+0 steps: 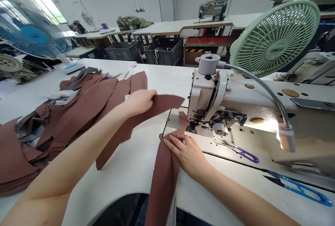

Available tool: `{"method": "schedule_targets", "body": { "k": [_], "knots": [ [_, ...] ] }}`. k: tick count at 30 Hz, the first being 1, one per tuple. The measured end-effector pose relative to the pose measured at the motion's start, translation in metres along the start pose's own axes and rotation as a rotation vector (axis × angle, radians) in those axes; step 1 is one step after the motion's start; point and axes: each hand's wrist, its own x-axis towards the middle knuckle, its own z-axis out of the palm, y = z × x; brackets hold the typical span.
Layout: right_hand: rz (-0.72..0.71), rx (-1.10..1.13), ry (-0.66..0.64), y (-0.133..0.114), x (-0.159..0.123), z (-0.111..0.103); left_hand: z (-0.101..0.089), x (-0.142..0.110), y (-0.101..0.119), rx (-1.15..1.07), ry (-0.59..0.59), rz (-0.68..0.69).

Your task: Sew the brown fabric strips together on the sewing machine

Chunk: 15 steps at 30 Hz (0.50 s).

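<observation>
Grasping a brown fabric piece (167, 104) between closed fingers, your left hand (141, 101) was between the heap of brown pieces (91, 105) and the sewing machine (209, 97); the piece trailed toward the near left. Your right hand (187, 151) lay unclenched, its fingers slightly spread on top of a brown strip (163, 177). That strip reached from just beside the machine's needle area past the near edge of the white desk (131, 170). Purple snips (244, 153) rested on the machine's bed, right of your right hand, and blue snips (303, 189) lay farther right and nearer. The lit lamp (286, 138) hung at the right, with a green fan (277, 44) beyond.
</observation>
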Motion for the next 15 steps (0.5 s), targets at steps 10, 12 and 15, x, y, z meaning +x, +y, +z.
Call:
{"method": "schedule_targets", "body": {
  "k": [10,12,15],
  "knots": [
    [0.031,0.056,-0.106,0.004,0.002,-0.005,0.012,-0.031,0.035,0.035,0.503,0.242],
    [0.011,0.068,-0.137,0.004,-0.002,-0.011,0.042,-0.031,0.052,0.011,0.357,0.449],
    [-0.035,0.104,-0.164,0.004,-0.015,-0.018,0.082,-0.031,0.065,-0.077,0.126,0.714]
  ]
}}
